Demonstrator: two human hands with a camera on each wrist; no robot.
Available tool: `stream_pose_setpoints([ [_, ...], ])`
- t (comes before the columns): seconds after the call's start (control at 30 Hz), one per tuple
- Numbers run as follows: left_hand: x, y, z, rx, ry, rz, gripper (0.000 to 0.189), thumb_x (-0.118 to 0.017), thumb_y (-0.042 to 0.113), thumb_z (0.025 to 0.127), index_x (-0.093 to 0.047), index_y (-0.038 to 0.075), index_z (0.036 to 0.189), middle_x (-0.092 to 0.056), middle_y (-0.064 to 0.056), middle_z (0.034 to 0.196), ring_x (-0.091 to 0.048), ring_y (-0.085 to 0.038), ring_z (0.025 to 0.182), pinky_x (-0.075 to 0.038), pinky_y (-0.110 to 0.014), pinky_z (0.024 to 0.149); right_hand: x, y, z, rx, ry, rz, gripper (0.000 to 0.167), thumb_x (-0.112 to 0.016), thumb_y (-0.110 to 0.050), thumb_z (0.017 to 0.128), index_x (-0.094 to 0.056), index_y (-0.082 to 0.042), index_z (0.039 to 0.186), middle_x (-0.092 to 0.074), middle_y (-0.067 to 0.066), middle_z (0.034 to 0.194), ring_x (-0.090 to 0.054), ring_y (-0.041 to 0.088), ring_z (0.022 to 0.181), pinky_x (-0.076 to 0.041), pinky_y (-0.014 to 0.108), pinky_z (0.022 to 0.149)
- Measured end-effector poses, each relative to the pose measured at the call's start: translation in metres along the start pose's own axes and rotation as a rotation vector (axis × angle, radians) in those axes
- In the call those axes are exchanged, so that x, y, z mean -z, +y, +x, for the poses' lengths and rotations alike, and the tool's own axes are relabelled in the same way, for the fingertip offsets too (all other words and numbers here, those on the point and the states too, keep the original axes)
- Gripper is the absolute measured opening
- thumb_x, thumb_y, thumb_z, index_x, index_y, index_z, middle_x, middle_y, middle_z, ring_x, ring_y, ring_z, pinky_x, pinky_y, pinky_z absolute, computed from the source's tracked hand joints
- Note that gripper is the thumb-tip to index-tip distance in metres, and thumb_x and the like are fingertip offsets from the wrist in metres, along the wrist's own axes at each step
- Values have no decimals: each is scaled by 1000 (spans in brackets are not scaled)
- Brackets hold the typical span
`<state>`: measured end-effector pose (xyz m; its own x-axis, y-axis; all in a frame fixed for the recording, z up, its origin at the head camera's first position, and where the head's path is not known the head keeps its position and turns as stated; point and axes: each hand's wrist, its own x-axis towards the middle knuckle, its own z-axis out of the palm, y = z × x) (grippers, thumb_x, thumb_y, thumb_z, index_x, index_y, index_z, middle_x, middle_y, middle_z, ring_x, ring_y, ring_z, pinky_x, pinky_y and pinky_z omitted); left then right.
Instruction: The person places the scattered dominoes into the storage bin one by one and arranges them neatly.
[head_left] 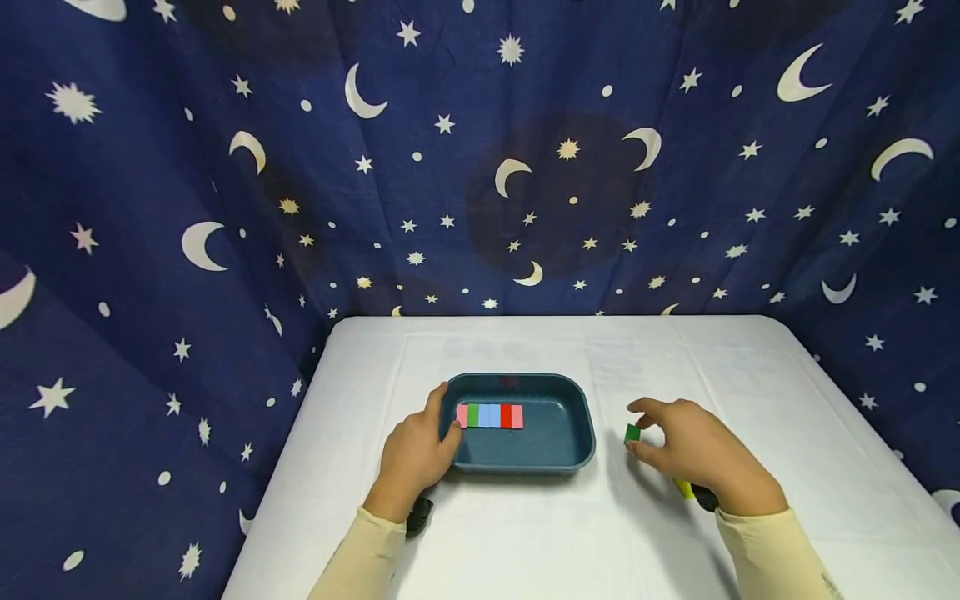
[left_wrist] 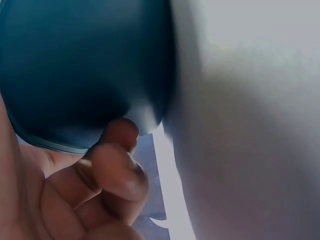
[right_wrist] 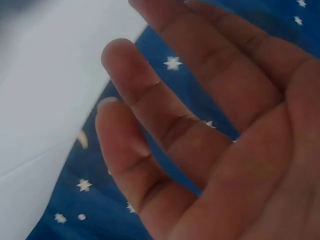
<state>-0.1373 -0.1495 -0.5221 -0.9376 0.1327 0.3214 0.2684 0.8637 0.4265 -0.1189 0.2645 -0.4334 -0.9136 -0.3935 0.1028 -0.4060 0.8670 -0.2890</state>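
My left hand holds the left end of a dark teal rectangular tray, its thumb over the rim. In the left wrist view, curled fingers lie against the tray's outer wall. Inside the tray, a straight row of coloured blocks shows pink, green, light blue, red and pink faces. To the tray's right, my right hand has thumb and forefinger spread around a green block. The forefinger stands apart from it; whether the thumb touches it is unclear. In the right wrist view the other fingers are loosely extended.
Partly hidden beneath the right hand is a yellow block on the white-covered table. Dark blue curtains with moons and stars hang behind the table and along its sides. Black wrist devices sit under both wrists.
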Motion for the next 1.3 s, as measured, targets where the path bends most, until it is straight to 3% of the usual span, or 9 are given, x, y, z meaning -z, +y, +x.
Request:
stream_pose_setpoints([
  [0.3,2,2,-1,-21,50,33,64,-65,39,98,-50,12,154,-57,-1,64,-48,-11,49,-38,-33,44,13,-27,33,76,104,27,49,-85,-31,88,-70,-11,130,-78,-7,101,-72,26,99,-54,52,87],
  [0.53,0,0,-1,-39,87,58,60,-67,38,98,-53,12,150,-66,-6,70,-57,-17,53,-42,-35,46,10,-45,56,99,153,67,48,-84,-34,89,-70,-13,130,-78,-4,105,-71,27,100,-53,52,87],
  [0.93,-5,5,-4,-43,111,57,59,-69,33,95,-55,13,148,-76,-15,88,-70,-29,65,-49,-42,51,-5,-62,77,91,135,131,52,-83,-36,90,-69,-13,135,-77,1,112,-69,29,105,-53,55,90],
  [1.3,-6,1,-1,-44,121,64,56,-65,36,96,-55,15,147,-74,-11,81,-70,-27,63,-48,-41,50,-21,-68,99,154,149,165,53,-84,-36,89,-70,-12,133,-78,3,112,-70,29,104,-54,53,91],
])
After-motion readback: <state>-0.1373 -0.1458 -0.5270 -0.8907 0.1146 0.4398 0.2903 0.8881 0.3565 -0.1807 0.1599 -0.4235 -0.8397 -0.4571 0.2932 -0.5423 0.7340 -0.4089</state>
